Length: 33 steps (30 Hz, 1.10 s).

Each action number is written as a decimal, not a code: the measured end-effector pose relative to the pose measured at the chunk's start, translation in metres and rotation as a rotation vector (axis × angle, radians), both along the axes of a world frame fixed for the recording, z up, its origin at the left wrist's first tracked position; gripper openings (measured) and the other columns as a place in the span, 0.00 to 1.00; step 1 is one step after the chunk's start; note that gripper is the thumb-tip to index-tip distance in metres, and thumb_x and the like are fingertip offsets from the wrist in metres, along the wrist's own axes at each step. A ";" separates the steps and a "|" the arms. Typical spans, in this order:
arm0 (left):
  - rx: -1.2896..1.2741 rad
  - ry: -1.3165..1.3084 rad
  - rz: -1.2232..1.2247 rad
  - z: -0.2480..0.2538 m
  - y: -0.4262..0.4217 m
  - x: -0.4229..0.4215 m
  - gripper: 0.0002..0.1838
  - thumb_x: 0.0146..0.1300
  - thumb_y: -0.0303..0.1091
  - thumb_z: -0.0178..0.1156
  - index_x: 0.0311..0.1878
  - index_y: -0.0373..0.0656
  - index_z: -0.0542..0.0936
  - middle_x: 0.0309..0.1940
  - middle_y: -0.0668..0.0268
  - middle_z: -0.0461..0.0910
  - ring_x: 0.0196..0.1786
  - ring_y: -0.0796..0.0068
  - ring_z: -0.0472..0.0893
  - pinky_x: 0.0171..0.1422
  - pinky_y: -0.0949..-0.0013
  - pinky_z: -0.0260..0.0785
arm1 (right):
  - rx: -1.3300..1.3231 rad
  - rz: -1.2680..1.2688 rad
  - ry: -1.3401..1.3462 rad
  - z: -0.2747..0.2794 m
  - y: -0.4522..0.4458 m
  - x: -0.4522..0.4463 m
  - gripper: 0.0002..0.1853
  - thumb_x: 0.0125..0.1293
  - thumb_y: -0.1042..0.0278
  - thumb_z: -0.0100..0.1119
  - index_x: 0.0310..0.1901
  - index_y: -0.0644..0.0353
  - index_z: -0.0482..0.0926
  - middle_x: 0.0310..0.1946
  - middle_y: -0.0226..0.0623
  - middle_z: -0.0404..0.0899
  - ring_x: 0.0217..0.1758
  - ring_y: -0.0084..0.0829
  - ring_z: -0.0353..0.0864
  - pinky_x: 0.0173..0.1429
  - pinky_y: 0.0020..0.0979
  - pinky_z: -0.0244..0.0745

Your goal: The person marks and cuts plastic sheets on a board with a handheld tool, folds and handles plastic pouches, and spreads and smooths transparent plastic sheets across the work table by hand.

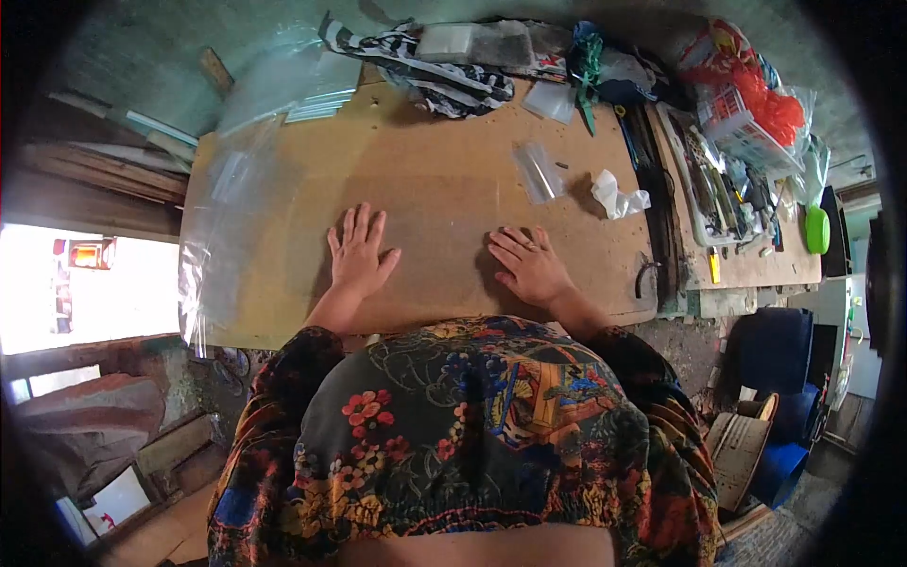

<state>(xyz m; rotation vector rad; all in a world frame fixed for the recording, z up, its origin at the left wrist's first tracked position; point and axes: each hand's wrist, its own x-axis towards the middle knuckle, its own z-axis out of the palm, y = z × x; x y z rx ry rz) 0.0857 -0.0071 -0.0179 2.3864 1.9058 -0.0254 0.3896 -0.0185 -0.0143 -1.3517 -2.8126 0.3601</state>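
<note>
My left hand [357,253] lies palm down on the wooden tabletop [425,208], its fingers spread and nothing held. To the right, my right hand [531,265] also rests on the board with its fingers apart, holding nothing. Above my right hand lies a small clear plastic sleeve [539,173]. A crumpled white tissue or wrapper [619,196] sits to the right of that sleeve. Clear plastic sheeting [222,208] covers the left side of the table, away from my left hand.
Striped cloth [444,76] and plastic packs line the back edge. At right stand a tray of tools [713,189], a white basket [751,123] with a red bag, a green object [816,230] and a yellow-handled tool [714,266]. Blue containers [777,350] are at lower right.
</note>
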 end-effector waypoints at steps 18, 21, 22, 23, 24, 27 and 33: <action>-0.095 -0.054 -0.326 0.002 0.022 0.104 0.24 0.61 0.52 0.44 0.62 0.66 0.62 0.67 0.62 0.45 0.70 0.58 0.41 0.68 0.43 0.31 | 0.123 -0.228 0.211 -0.008 -0.018 0.027 0.18 0.58 0.62 0.50 0.49 0.56 0.70 0.58 0.31 0.64 0.65 0.33 0.57 0.65 0.47 0.46; -0.087 -0.055 -0.331 0.001 0.023 0.106 0.25 0.60 0.53 0.45 0.62 0.66 0.62 0.67 0.61 0.45 0.70 0.58 0.41 0.67 0.42 0.31 | 0.135 -0.258 0.250 -0.011 -0.018 0.029 0.17 0.58 0.62 0.51 0.49 0.56 0.70 0.57 0.31 0.65 0.64 0.34 0.57 0.64 0.47 0.47; -0.088 -0.055 -0.330 0.000 0.023 0.106 0.25 0.60 0.53 0.45 0.62 0.66 0.62 0.67 0.61 0.45 0.70 0.58 0.41 0.67 0.42 0.31 | 0.146 -0.259 0.242 -0.011 -0.018 0.029 0.18 0.58 0.62 0.51 0.49 0.56 0.70 0.57 0.31 0.65 0.64 0.34 0.58 0.64 0.46 0.48; -0.081 -0.046 -0.338 -0.001 0.024 0.107 0.26 0.60 0.53 0.45 0.62 0.66 0.61 0.67 0.61 0.45 0.70 0.56 0.41 0.67 0.41 0.32 | 0.157 -0.260 0.235 -0.011 -0.019 0.029 0.18 0.57 0.61 0.51 0.49 0.56 0.70 0.57 0.31 0.65 0.64 0.34 0.58 0.64 0.46 0.48; -0.074 -0.038 -0.345 0.000 0.026 0.107 0.26 0.59 0.52 0.46 0.63 0.66 0.61 0.67 0.60 0.44 0.69 0.55 0.41 0.66 0.40 0.33 | 0.158 -0.260 0.234 -0.010 -0.019 0.028 0.18 0.57 0.61 0.51 0.49 0.56 0.70 0.57 0.31 0.65 0.64 0.34 0.58 0.64 0.46 0.48; -0.098 -0.006 -0.352 0.003 0.028 0.109 0.27 0.60 0.53 0.45 0.63 0.66 0.59 0.67 0.60 0.44 0.69 0.54 0.41 0.66 0.40 0.33 | 0.179 -0.271 0.238 -0.008 -0.020 0.028 0.19 0.56 0.62 0.52 0.50 0.57 0.70 0.56 0.32 0.66 0.63 0.34 0.59 0.64 0.45 0.49; -0.066 -0.020 -0.369 -0.001 0.030 0.108 0.27 0.60 0.53 0.44 0.64 0.65 0.58 0.67 0.59 0.43 0.69 0.53 0.41 0.66 0.39 0.34 | 0.158 -0.268 0.261 -0.003 -0.019 0.028 0.19 0.55 0.63 0.53 0.50 0.57 0.70 0.55 0.33 0.66 0.62 0.35 0.60 0.63 0.43 0.50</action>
